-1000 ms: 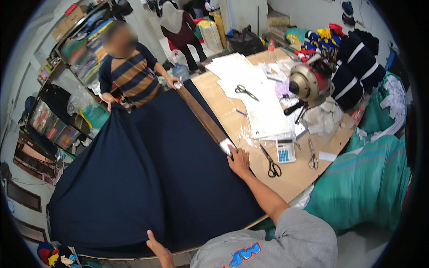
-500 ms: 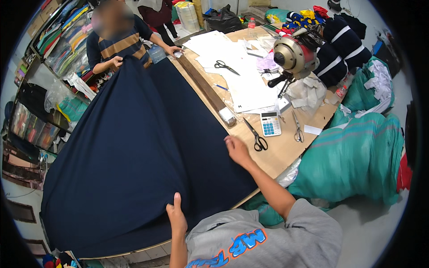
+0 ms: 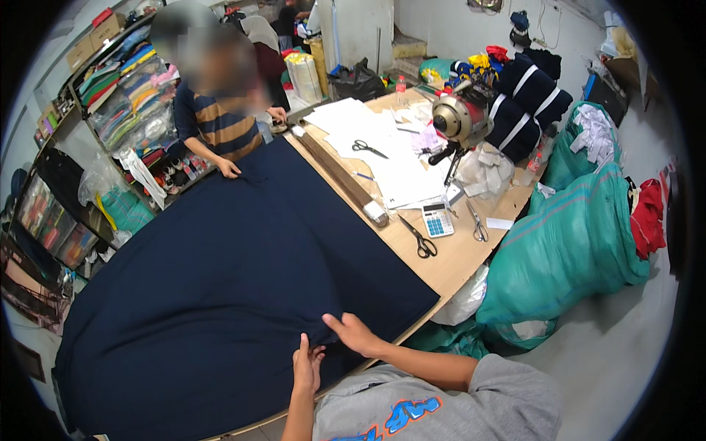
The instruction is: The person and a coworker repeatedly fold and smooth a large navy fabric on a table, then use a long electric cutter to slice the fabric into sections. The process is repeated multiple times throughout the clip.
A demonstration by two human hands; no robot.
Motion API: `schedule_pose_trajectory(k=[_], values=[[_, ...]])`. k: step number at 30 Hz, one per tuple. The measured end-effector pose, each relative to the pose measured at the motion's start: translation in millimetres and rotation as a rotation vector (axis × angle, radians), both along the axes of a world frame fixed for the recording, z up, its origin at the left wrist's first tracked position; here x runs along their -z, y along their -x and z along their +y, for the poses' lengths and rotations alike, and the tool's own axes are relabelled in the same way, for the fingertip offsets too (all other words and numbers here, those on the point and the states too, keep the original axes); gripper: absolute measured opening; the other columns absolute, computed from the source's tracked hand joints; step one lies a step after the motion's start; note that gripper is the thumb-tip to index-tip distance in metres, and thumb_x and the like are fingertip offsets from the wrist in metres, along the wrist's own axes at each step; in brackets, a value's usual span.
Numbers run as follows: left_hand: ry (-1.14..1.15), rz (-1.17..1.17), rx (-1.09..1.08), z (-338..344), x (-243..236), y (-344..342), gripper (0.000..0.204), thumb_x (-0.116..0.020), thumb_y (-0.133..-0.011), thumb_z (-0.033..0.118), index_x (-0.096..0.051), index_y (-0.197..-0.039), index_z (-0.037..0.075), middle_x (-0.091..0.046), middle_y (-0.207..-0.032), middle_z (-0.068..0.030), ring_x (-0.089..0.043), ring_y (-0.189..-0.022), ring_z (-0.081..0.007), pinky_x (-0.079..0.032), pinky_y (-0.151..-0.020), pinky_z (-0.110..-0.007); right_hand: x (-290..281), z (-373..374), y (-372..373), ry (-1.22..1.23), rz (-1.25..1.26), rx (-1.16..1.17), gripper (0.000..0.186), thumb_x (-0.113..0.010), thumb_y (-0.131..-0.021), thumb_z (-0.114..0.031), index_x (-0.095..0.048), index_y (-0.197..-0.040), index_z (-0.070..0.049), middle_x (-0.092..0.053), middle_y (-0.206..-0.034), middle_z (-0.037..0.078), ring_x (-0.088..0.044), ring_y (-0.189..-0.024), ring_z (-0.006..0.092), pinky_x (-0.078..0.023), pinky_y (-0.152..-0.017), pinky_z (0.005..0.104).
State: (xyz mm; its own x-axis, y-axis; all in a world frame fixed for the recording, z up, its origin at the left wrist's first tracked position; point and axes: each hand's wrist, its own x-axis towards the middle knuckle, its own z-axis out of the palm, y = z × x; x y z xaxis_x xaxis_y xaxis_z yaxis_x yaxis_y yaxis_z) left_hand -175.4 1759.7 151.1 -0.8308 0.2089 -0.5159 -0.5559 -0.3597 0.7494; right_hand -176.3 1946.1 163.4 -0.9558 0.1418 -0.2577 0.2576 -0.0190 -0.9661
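A large dark navy cloth (image 3: 198, 294) covers most of the table, its upper layer folded over a lower one (image 3: 382, 279). At the near edge my left hand (image 3: 306, 367) is closed on the upper layer, thumb pointing up. Close on its right, my right hand (image 3: 354, 336) pinches the same layer's edge, thumb and fingers at the fold. Across the table, a co-worker in a striped shirt (image 3: 228, 140) has one hand (image 3: 229, 168) on the far edge of the cloth and the other near the far end of a long brown bar (image 3: 334, 173).
Right of the cloth lie black-handled scissors (image 3: 421, 239), a calculator (image 3: 437, 220), metal scissors (image 3: 478, 224) and white paper patterns (image 3: 404, 173). A round-headed cutting machine (image 3: 457, 119) stands behind. Stuffed green sacks (image 3: 559, 242) crowd the table's right side; shelves of folded cloth (image 3: 132, 88) line the left.
My right hand has moved left and nearer, from the lower layer's right side to beside my left hand. The co-worker's raised cloth edge has come down. The view has shifted slightly.
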Motion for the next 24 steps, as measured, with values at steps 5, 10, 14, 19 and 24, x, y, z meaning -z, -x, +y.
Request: schedule_pose_trajectory(k=[5,10,14,19,24], values=[[-0.214,0.025,-0.444,-96.9,65.3,16.1,0.073,-0.075,-0.104,0.053,-0.054,-0.156,0.006,-0.06,-0.153,-0.0117,-0.061,-0.136,-0.0299,-0.051,-0.116,-0.046,-39.8,56.4,-5.2,-0.074,0.117,0.289,0.055,-0.066,-0.111,-0.05,-0.061,-0.081,-0.005,-0.052,-0.074,-0.002,-0.047,-0.072,0.0095,-0.044,-0.062,0.0358],[-0.036,0.073,-0.987,-279.6,64.5,62.8,0.071,-0.059,-0.108,0.045,-0.05,-0.161,-0.001,-0.057,-0.161,-0.0185,-0.056,-0.145,-0.0362,-0.042,-0.126,-0.054,-50.7,73.2,-29.5,-0.019,0.085,0.475,0.04,-0.061,-0.115,-0.04,-0.074,-0.104,-0.003,-0.066,-0.085,0.001,-0.061,-0.076,0.0135,-0.05,-0.067,0.0343],[0.233,0.197,-0.993,-345.4,46.1,72.1,0.082,-0.043,-0.116,0.057,-0.049,-0.153,-0.015,-0.059,-0.155,-0.0248,-0.067,-0.132,-0.04,-0.057,-0.115,-0.051,-1.4,66.7,-41.4,-0.243,0.096,0.512,0.041,-0.06,-0.115,-0.037,-0.074,-0.113,0.001,-0.076,-0.097,0.017,-0.072,-0.089,0.0325,-0.055,-0.08,0.042],[0.456,0.148,-1.08,-250.6,24.2,46.9,0.098,-0.05,-0.11,0.07,-0.046,-0.152,-0.018,-0.059,-0.153,-0.0271,-0.065,-0.133,-0.0384,-0.054,-0.116,-0.047,21.4,76.7,-35.4,-0.374,0.19,0.452,0.041,-0.06,-0.114,-0.036,-0.071,-0.113,0.004,-0.076,-0.104,0.026,-0.072,-0.1,0.0462,-0.054,-0.09,0.0484],[0.492,0.118,-1.045,-199.3,9.6,6.6,0.095,-0.052,-0.11,0.069,-0.045,-0.153,-0.016,-0.059,-0.152,-0.0265,-0.065,-0.133,-0.0369,-0.053,-0.118,-0.046,-13.2,112.2,-14.4,-0.456,0.251,0.329,0.041,-0.062,-0.114,-0.035,-0.069,-0.106,0.005,-0.074,-0.098,0.025,-0.071,-0.095,0.0443,-0.053,-0.086,0.0462]])
